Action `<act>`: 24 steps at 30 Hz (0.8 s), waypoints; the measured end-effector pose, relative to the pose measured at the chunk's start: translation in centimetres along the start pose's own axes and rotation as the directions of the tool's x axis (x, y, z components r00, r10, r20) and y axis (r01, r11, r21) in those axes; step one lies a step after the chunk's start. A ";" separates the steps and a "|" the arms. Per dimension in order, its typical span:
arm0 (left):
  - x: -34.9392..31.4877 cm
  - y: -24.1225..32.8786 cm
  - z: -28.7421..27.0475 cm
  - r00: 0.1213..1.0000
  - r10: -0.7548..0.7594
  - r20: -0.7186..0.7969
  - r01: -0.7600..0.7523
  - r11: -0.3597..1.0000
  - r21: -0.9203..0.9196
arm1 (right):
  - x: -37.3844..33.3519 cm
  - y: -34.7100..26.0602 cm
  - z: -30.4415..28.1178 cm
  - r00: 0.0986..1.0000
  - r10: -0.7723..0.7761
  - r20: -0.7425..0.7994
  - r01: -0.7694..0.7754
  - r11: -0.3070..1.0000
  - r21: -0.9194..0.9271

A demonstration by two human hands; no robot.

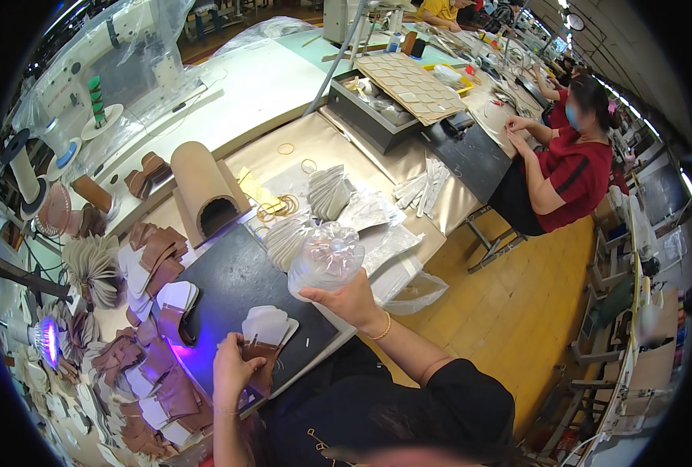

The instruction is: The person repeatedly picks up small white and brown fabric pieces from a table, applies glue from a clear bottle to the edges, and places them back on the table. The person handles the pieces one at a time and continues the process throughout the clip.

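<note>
My right hand (351,302) is wrapped round a clear plastic bottle (326,255), its ribbed, rounded base turned up, over the right edge of the black work mat (233,268). Lower on the mat, my left hand (234,370) pinches a small fanned stack of white and brown leather-like pieces (268,323) between thumb and fingers. A white scrap lies just right of that stack. Left of it stands a folded brown and white bundle (177,309). Behind the bottle, two fanned bundles of pale pieces (330,192) rest on the table.
Brown and white bundles (159,381) crowd the left, near a glowing purple lamp (48,341). A brown cardboard tube (203,187) lies behind the mat, beside rubber bands (282,207). A grey drawer box (373,113) stands farther back. A person in red (568,167) sits right.
</note>
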State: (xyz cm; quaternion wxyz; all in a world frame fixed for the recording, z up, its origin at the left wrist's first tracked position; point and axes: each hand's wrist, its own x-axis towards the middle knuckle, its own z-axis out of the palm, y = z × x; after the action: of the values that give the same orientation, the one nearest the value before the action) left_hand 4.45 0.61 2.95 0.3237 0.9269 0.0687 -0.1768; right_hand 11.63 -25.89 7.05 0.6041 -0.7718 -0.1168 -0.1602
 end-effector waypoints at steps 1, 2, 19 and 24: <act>-0.4 -0.1 0.5 0.999 -0.042 0.000 0.042 0.999 -0.002 | 0.1 -0.1 0.0 1.000 0.005 0.005 -0.005 1.000 -0.012; -0.7 -0.2 0.8 0.997 -0.078 -0.006 0.078 0.997 -0.007 | 0.2 -0.2 0.0 1.000 -0.005 0.008 0.005 0.999 -0.034; -6.6 -4.3 2.3 0.980 -0.046 0.193 0.184 -0.146 -0.972 | 0.3 2.5 0.8 0.996 0.020 0.090 -0.032 0.990 0.139; -10.9 -4.9 0.4 0.923 -0.348 -0.164 -0.262 -0.257 -0.930 | 1.3 2.0 3.4 0.985 0.014 0.171 -0.056 0.968 0.244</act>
State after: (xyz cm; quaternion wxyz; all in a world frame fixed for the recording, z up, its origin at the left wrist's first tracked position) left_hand -6.98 4.04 3.87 0.9014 0.3113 0.2765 0.1188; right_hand 13.96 -23.07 5.07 0.6864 -0.7032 -0.1725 -0.0679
